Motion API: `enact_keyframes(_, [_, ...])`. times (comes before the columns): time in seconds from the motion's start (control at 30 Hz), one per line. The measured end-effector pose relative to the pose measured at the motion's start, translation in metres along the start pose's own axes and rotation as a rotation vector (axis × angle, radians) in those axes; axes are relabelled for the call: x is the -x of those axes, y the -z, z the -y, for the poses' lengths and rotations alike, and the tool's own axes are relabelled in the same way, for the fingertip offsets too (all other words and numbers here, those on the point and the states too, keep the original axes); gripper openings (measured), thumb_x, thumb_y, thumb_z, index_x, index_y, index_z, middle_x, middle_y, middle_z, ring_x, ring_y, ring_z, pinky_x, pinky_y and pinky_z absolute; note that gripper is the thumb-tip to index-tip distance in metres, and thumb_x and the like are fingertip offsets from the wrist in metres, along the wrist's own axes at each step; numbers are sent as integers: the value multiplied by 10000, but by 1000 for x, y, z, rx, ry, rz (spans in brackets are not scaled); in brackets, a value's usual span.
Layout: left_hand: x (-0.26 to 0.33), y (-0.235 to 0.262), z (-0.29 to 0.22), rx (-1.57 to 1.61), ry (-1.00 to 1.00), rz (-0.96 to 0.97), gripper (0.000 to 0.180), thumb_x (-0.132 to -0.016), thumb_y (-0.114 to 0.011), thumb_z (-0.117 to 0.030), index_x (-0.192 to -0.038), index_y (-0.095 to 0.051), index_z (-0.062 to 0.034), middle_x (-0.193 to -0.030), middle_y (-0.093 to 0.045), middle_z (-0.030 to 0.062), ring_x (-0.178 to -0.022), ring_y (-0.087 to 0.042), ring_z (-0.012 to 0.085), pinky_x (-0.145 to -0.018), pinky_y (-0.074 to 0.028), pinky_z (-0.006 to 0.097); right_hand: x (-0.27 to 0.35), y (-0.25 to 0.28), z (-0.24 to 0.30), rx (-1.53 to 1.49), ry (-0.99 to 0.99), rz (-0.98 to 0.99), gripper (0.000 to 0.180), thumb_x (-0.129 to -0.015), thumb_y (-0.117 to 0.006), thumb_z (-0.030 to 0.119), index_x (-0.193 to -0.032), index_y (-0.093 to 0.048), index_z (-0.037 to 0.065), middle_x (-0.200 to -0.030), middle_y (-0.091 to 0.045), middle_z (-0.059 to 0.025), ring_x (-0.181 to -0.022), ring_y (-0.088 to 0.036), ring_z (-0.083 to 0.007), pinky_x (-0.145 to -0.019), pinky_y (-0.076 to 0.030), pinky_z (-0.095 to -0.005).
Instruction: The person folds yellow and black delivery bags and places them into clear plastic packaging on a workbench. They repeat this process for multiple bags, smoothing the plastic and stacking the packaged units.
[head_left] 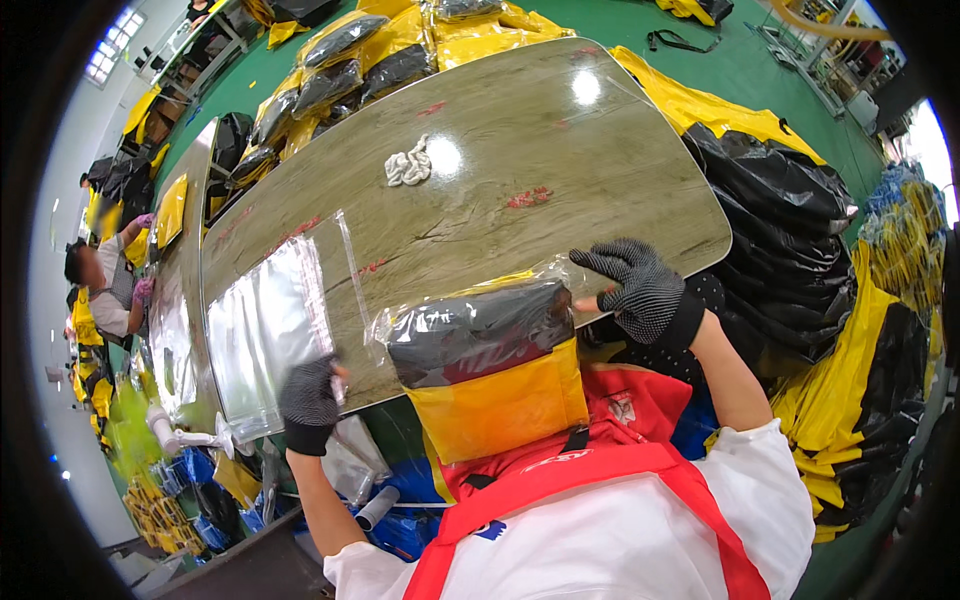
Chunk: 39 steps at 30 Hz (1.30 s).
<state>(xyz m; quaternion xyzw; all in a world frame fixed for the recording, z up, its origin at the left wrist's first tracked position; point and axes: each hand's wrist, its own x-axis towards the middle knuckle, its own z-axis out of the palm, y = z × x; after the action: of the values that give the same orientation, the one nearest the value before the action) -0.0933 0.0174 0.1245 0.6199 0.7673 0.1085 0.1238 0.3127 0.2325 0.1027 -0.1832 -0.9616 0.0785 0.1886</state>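
A folded black and yellow item in a clear plastic bag (490,365) lies at the table's near edge, against my red apron. My right hand (635,290), in a dark dotted glove with bare fingertips showing, is beside the bag's right end. Its forefinger and thumb are spread apart, close to the loose clear corner. My left hand (312,400), gloved the same way, is at the near right corner of a stack of flat clear bags (270,325). Its fingers are blurred and partly hidden, so their grip does not show.
The wood-patterned table (480,220) carries a crumpled white strip (408,163) and red worn patches. Bagged packages (330,75) are piled beyond its far edge. Black and yellow sheeting (780,220) heaps at the right. Another person (105,280) works at a table on the left.
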Motion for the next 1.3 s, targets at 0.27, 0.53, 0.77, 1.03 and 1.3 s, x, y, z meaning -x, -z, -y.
enact_keyframes(0.27, [-70,-99,-91,379,-189,-381,626,-766,-659,-214,-1302,-385,-42,-1286,-426,225,-1207,-397,333,-1011,-299,406,-31,-67,13,-162,129,-74,522,-768,-568,443,-1202,-511,160,-1216,-489,-145,-1135,-452,-345,-969,-327,-487])
enact_keyframes(0.53, [-49,-131,-40,1261,106,95,506,-776,-687,-343,-1175,-512,-86,-1101,-539,1,-967,-510,159,-818,-432,292,83,0,-302,615,-1116,-184,599,-738,-625,344,-1245,-441,83,-1212,-489,-167,-1116,-467,-351,-975,-329,-441])
enact_keyframes(0.77, [-216,26,-35,1860,90,-235,668,-858,-369,-615,-1202,-450,-49,-1171,-547,164,-1073,-528,288,-932,-429,422,112,31,-392,639,-1287,-575,480,-840,-449,485,-953,-653,65,-1002,-623,-177,-993,-566,-354,-893,-392,-489])
enact_keyframes(1.03, [-304,-54,-179,1685,420,595,810,-764,-422,-710,-1244,-360,-61,-1214,-463,264,-1134,-453,419,-954,-370,560,191,148,-29,-364,-505,269,196,-778,-605,193,-923,-649,68,-836,-640,-122,-757,-612,-264,-699,-495,-353])
enact_keyframes(1.3, [-371,-99,-246,904,174,867,429,-804,-618,-426,-1041,-588,-70,-973,-639,120,-824,-612,243,-714,-492,390,171,59,61,-172,-478,144,660,-832,-525,491,-1383,-305,201,-1384,-327,-188,-1248,-342,-379,-1017,-271,-491])
